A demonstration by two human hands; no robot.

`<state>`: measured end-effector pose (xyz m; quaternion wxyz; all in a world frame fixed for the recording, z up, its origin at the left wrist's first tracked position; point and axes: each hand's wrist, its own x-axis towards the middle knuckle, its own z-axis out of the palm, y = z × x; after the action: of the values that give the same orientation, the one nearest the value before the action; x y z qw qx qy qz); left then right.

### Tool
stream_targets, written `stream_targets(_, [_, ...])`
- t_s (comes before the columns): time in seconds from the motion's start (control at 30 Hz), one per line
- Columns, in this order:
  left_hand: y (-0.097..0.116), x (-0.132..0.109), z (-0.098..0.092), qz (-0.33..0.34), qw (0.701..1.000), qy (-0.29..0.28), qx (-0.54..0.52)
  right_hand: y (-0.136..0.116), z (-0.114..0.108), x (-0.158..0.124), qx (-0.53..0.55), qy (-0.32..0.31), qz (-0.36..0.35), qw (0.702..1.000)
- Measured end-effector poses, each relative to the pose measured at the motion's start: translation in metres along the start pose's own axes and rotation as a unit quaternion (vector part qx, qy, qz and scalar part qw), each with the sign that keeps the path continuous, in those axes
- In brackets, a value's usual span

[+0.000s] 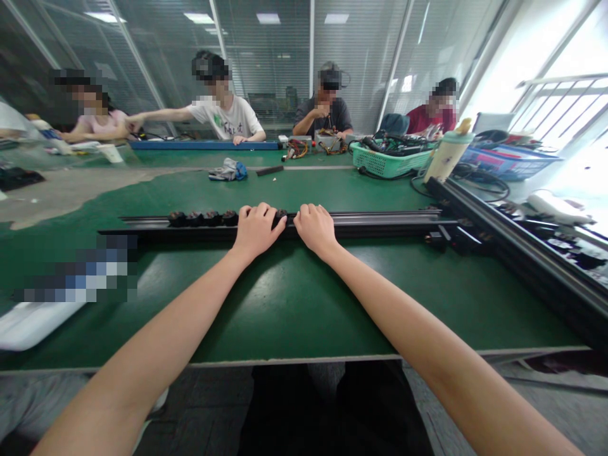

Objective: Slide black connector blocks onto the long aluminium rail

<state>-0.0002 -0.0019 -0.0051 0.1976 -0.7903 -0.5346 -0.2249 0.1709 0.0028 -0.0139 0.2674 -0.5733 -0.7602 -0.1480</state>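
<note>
We see our left hand (pixel 258 231) and our right hand (pixel 315 229) just beside each other, not touching, both curved down over a long black metal rail (pixel 380 218), and they seem to clamp it. The rail lies across the middle of the green work table (pixel 380 304), parallel to the near edge, so its long axis runs left to right. Our left fingers (pixel 251 212) touch a black round knob (pixel 280 217), and four similar knobs (pixel 203 218) sit further along, toward the table's left edge. Both hands are about equally near the rail.
</note>
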Motion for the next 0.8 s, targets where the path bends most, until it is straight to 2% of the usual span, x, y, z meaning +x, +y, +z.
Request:
stream_targets(0.27, [-0.001,-0.001,0.002,0.009,1.0,0.007,0.012,0.001,-0.007,0.002,-0.004,-0.023,-0.004,1.0])
stream_targets(0.5, [-0.001,-0.001,0.002,0.01,1.0,0.008,0.013,0.005,-0.016,-0.001,-0.01,0.004,0.001,1.0])
stream_targets(0.8, [-0.003,-0.001,0.003,0.011,1.0,0.01,0.006,0.008,-0.013,0.002,-0.01,-0.005,-0.012,1.0])
